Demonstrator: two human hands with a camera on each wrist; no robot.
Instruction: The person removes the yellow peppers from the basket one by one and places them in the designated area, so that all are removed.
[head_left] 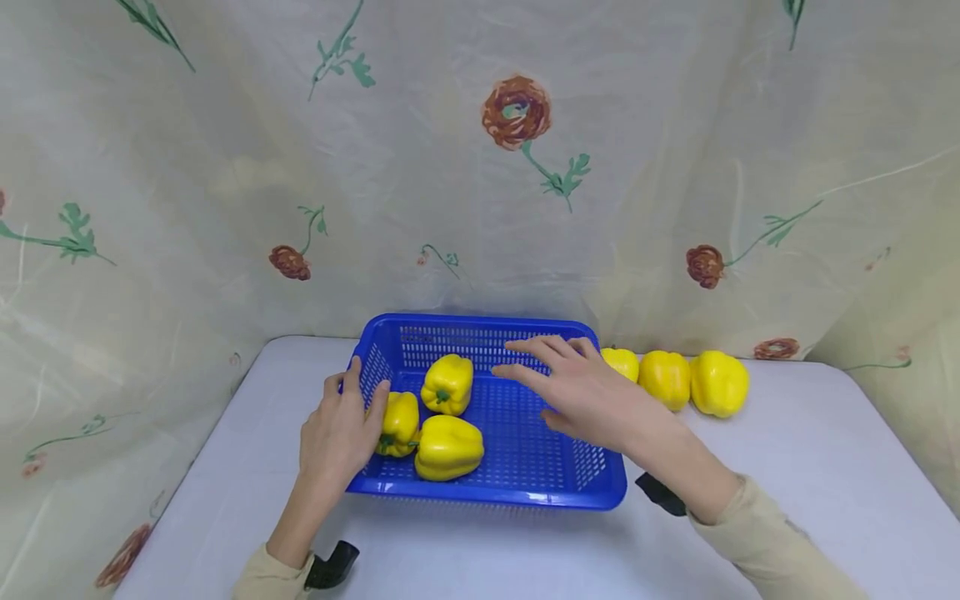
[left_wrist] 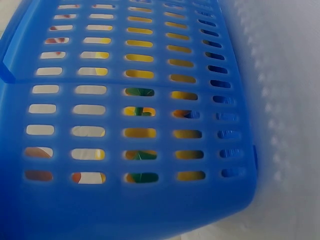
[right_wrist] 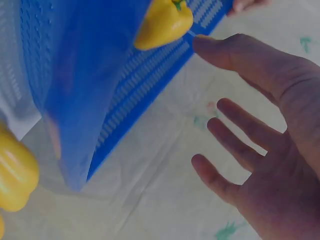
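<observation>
A blue plastic basket with slotted walls holds three yellow bell peppers, among them one at the front, one behind it and one by the left wall. My left hand holds the left rim, thumb on the inner side beside a pepper and fingers along the outside. Over the right part of the basket hovers my right hand, fingers spread and nothing in them. The right wrist view shows its palm apart from the basket wall. Only the slotted wall fills the left wrist view.
Right of the basket, more yellow peppers stand in a row: one partly hidden, a middle one and an outer one. A white table lies underneath. Flowered cloth hangs behind and at the sides.
</observation>
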